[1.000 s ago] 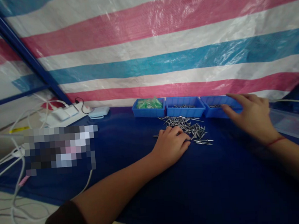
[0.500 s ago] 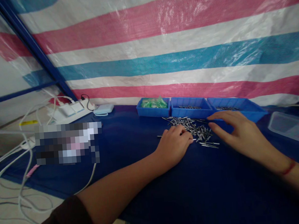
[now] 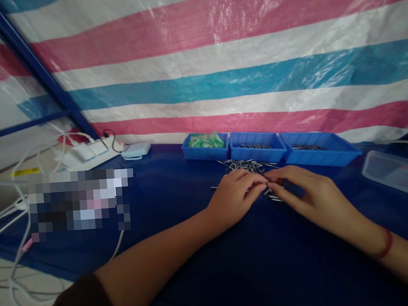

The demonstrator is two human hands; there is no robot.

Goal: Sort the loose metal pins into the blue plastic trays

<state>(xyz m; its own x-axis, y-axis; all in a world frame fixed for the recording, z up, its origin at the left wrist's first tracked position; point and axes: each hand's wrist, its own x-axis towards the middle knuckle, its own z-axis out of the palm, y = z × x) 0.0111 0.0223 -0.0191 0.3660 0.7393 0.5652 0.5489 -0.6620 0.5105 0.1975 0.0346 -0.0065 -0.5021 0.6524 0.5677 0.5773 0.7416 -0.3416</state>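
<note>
A heap of small metal pins (image 3: 248,166) lies on the dark blue table cover (image 3: 267,260) in front of three blue bins. My left hand (image 3: 233,196) rests on the near edge of the heap, fingers curled and pinched together over the pins. My right hand (image 3: 313,194) has come in from the right, and its fingertips meet those of the left hand at the pile. What either hand grips is too small to make out. A red string circles my right wrist.
Behind the pile stand a blue bin with green parts (image 3: 205,146), a middle bin (image 3: 256,147) and a right bin (image 3: 317,148), both holding pins. A clear plastic tray (image 3: 396,172) lies far right. A power strip (image 3: 85,154), white cables (image 3: 16,222) and a small white box (image 3: 136,150) sit left.
My right hand moved from the right blue bin back down to the pile and now meets the left hand's fingertips. The left hand stayed on the pile.
</note>
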